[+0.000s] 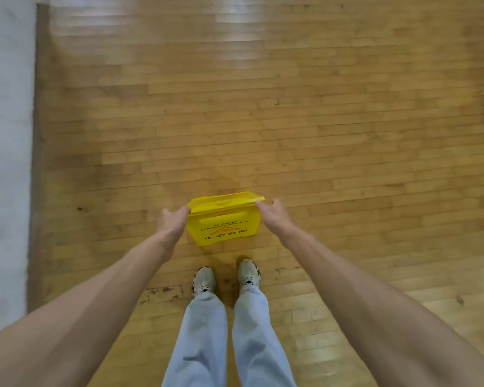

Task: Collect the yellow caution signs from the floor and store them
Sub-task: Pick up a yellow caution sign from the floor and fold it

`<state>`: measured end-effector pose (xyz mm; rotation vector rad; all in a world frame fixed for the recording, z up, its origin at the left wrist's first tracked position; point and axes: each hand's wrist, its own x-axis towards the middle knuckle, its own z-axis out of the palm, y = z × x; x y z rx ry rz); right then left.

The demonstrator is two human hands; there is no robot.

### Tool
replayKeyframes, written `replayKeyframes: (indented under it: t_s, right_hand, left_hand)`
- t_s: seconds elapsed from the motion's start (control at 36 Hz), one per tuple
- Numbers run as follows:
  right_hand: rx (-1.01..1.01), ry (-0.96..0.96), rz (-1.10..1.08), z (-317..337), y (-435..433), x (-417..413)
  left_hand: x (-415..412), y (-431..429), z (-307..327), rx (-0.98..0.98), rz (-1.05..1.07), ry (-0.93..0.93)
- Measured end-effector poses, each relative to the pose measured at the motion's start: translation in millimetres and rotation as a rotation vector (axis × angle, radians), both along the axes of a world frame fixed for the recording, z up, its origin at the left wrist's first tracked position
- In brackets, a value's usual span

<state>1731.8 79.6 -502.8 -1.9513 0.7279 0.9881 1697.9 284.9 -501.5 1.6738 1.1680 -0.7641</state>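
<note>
Pickup step: left hand and right hand pinch opposite top ends of the yellow caution sign between them. Next, likely fold it flat, then lift.

A floor of pale wooden strips is seen, laid in staggered rows. To the left of the floor a white wall is met along a dark skirting strip. Bright glare is reflected at the floor's far end.

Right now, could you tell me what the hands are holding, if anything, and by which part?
The yellow caution sign, held by the two ends of its top edge: left hand at one end, right hand at the other.
</note>
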Motion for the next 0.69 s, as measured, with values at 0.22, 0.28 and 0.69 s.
replayKeyframes:
  t_s: [0.22,0.28,0.69]
  right_hand:
    - [0.089,-0.006,-0.065,-44.5,7.5,4.6]
    - [0.075,-0.028,-0.085,-46.2,6.4,6.1]
    - [-0.002,-0.133,0.365,74.4,60.8,7.8]
  left_hand:
    - [-0.7,-0.7,-36.9,-0.082,0.171,-0.02]
    - [0.0,-4.0,-38.7,-0.094,0.202,-0.05]
    - [-46.2,23.4,72.6,0.1,0.383,-0.195]
